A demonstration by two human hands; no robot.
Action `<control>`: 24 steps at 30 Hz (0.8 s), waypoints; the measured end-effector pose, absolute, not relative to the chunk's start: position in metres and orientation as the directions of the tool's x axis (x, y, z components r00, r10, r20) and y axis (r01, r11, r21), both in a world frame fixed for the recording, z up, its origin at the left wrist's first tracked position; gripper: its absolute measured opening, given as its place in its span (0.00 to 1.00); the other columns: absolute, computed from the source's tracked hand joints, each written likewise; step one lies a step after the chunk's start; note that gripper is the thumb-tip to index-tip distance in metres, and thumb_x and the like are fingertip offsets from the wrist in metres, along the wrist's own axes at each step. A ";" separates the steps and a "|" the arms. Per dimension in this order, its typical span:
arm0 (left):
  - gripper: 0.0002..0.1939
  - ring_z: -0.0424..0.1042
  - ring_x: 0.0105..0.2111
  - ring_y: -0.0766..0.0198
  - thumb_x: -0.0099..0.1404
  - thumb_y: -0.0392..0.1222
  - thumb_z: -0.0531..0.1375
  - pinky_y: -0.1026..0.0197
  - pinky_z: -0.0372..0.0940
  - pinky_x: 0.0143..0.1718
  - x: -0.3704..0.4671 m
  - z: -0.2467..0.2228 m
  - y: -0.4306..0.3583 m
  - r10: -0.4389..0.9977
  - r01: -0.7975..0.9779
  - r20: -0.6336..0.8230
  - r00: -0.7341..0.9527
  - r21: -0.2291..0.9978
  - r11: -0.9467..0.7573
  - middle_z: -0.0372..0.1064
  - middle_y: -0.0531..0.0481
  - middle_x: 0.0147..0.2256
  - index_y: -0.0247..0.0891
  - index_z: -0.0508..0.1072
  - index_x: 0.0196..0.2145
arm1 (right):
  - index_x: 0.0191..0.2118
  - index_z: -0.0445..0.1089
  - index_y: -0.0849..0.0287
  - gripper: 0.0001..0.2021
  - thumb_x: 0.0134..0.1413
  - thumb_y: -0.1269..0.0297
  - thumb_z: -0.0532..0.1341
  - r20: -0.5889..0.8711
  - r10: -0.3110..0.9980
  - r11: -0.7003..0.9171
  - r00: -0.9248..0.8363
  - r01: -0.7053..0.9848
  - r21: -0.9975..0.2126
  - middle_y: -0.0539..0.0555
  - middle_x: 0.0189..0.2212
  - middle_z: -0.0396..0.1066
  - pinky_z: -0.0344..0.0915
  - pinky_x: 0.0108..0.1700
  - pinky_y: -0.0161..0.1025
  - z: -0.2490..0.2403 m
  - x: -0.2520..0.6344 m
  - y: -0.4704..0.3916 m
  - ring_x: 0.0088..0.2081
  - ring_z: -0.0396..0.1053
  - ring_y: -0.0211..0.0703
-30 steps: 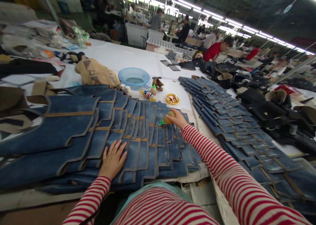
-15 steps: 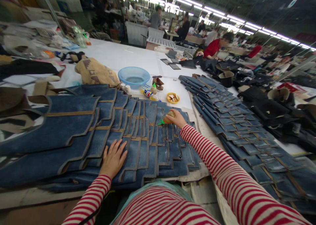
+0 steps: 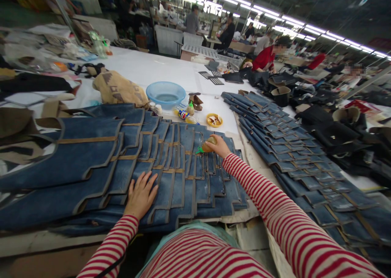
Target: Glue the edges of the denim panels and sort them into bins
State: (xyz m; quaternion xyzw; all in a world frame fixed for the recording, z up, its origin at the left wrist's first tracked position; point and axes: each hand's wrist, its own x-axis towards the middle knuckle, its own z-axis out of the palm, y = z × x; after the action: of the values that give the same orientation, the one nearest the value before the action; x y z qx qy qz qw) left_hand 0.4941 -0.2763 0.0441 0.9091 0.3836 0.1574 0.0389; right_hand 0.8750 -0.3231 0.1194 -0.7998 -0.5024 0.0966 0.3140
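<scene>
My right hand (image 3: 220, 145) is closed round a squeeze bottle (image 3: 209, 144) of amber liquid. Its green nozzle points left and down, at the edge strips of the overlapping blue bag panels (image 3: 174, 188). Wet, shiny lines run along the panel edges just below and right of the bottle. Flat on the same panels, further left and nearer to me, lies my left hand (image 3: 141, 194) with its fingers spread and nothing in it. The panels are blue with grey-brown bound edges and tan strips, fanned in a row across the table.
A second fanned row of blue panels (image 3: 293, 156) lies to the right. Behind the near row are a blue basin (image 3: 165, 94), a yellow dish (image 3: 214, 120), a Pepsi-labelled bottle (image 3: 183, 114) and a patterned cloth (image 3: 119, 88). Black bags (image 3: 328, 127) fill the far right; a co-worker in red (image 3: 265, 59) bends there.
Both hands and the squeeze bottle have stayed almost in place. In the background, the co-worker in red has shifted slightly.
</scene>
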 end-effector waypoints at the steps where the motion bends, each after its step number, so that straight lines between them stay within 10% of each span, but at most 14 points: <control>1: 0.22 0.49 0.58 0.56 0.64 0.47 0.46 0.44 0.42 0.57 0.494 0.044 -0.277 0.710 0.685 0.256 0.656 0.191 -0.703 0.57 0.47 0.56 0.44 0.59 0.55 | 0.48 0.62 0.58 0.27 0.44 0.47 0.58 0.161 0.865 -0.297 0.476 0.743 -0.600 0.57 0.43 0.64 0.60 0.49 0.46 0.119 0.875 -0.323 0.44 0.63 0.46; 24: 0.22 0.49 0.58 0.56 0.64 0.47 0.45 0.44 0.42 0.57 0.496 0.048 -0.278 0.726 0.693 0.239 0.645 0.217 -0.688 0.56 0.47 0.56 0.43 0.60 0.54 | 0.45 0.64 0.56 0.23 0.45 0.48 0.59 0.032 0.902 -0.292 0.430 0.664 -0.688 0.54 0.40 0.68 0.61 0.46 0.44 0.119 0.853 -0.361 0.42 0.65 0.44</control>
State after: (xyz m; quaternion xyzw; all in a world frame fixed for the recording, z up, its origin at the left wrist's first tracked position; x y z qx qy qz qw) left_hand 0.4958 -0.2783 0.0476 0.9054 0.3916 0.1550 0.0530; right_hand 0.8533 -0.3606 0.1192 -0.7823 -0.5006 0.1851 0.3212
